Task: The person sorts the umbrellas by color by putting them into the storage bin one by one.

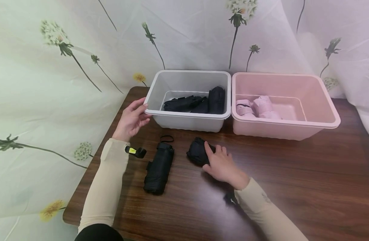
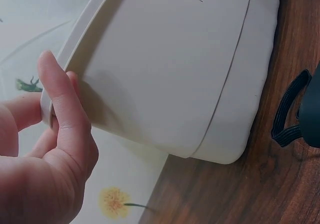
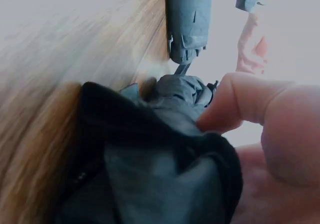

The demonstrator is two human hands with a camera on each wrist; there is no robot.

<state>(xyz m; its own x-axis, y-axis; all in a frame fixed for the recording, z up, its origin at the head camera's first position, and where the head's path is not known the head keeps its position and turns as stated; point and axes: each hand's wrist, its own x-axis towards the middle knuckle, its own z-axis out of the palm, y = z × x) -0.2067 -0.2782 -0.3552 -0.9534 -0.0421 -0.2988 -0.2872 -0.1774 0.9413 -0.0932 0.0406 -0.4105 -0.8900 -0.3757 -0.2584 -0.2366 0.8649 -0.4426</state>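
Note:
My left hand [image 1: 131, 118] pinches the left front corner of the rim of a light grey bin [image 1: 187, 122]; the left wrist view shows the fingers and thumb on both sides of the rim. On the table my right hand [image 1: 222, 164] grips a black folded umbrella [image 1: 197, 152], partly hidden under the fingers. Another black folded umbrella [image 1: 158, 170] with a wrist loop lies between the two hands, and in the right wrist view that umbrella [image 3: 190, 19] appears beyond the gripped one. Several black folded umbrellas [image 1: 217, 100] lie inside the grey bin.
A pink bin [image 1: 278, 129] stands right beside the grey one, holding pink folded umbrellas [image 1: 264, 107]. Both stand at the back of the brown wooden table [image 1: 308, 174]. A flower-printed white cloth [image 1: 187, 33] hangs behind and at the left.

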